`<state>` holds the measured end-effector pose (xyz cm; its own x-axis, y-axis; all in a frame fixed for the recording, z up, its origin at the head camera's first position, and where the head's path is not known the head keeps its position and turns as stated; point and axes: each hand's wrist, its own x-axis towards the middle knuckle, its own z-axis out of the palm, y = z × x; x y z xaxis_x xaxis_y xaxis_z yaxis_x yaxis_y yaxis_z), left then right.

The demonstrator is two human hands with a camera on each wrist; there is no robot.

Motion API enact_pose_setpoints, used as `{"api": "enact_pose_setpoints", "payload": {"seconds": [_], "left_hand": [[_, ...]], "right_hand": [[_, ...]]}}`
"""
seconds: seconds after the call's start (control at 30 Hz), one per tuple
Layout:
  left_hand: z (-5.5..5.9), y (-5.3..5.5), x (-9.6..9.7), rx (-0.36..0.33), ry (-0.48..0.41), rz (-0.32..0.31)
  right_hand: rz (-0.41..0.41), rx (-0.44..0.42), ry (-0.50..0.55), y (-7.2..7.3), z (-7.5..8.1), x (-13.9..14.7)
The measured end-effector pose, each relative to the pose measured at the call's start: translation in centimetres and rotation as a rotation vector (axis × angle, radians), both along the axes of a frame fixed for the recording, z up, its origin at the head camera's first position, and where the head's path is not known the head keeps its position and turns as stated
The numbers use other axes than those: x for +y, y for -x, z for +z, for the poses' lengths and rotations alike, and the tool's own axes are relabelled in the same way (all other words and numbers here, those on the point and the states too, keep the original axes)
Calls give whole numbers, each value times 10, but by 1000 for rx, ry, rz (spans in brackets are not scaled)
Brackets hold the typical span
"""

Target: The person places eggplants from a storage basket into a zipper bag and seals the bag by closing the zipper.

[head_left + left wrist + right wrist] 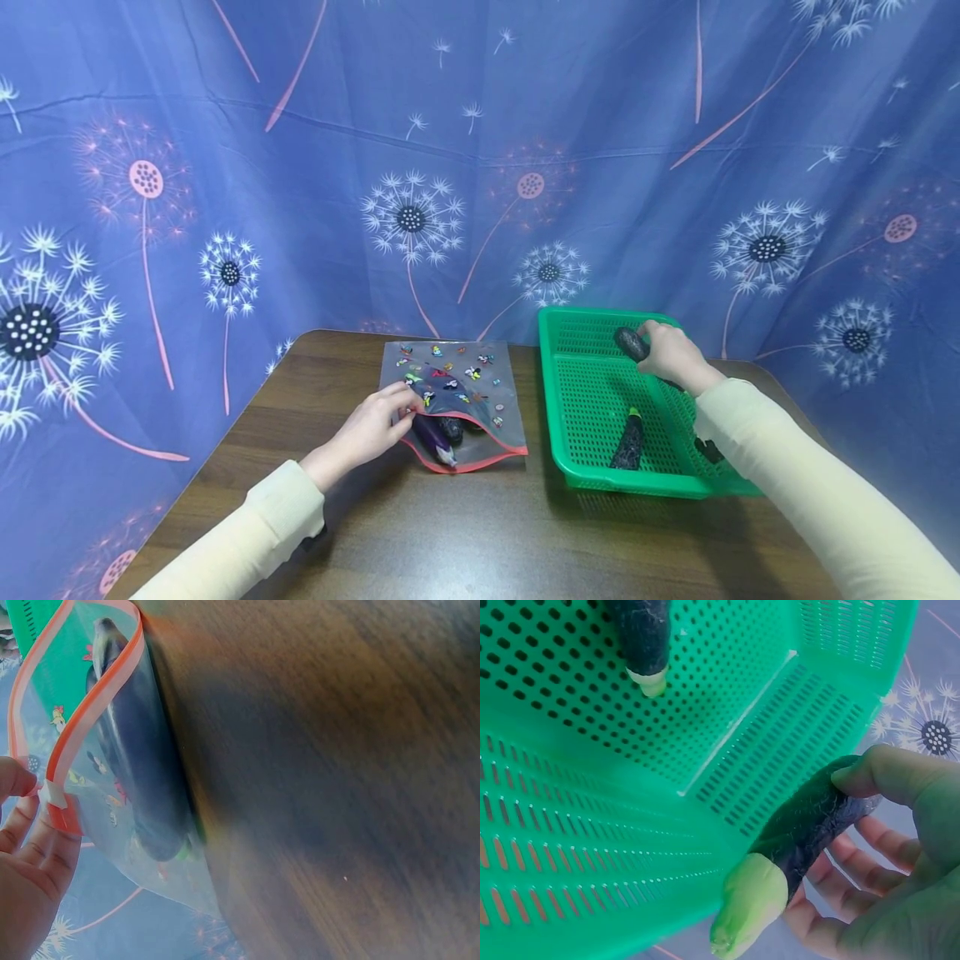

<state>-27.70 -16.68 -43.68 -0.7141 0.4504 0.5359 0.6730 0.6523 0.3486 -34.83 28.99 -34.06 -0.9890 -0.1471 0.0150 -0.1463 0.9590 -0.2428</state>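
Note:
My left hand (375, 427) pinches the left edge of the mouth of a clear zip bag (491, 383) with a red zip strip and small colourful prints. A white slider (54, 795) sits by its fingers. The bag lies on the table with its mouth parted; inside are a shiny purple eggplant (431, 437) and another dark vegetable (451, 429). My right hand (672, 357) grips a dark, wrinkled eggplant (810, 817) with a pale green stem end, thumb on one side, fingers on the other. It is above the green basket's right part. A similar eggplant (630, 442) lies in the basket.
The green perforated basket (637, 481) stands on the right side of the wooden table (420, 542), to the right of the bag. A blue cloth (480, 167) with dandelion prints hangs behind the table's back edge.

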Motion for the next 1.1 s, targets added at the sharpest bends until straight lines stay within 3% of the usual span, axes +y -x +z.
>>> {"api": "enact_pose_setpoints", "payload": {"seconds": [0.5,0.8,1.1], "left_hand": [[3,-1,1,8,2,-5],[1,-1,1,14,3,0],[-1,0,0,18,-5,-5]], "right_hand": [[31,73,33,-10,22,-11],[9,72,33,-18,32,-21],[39,81,40,-29,45,-37]]}}
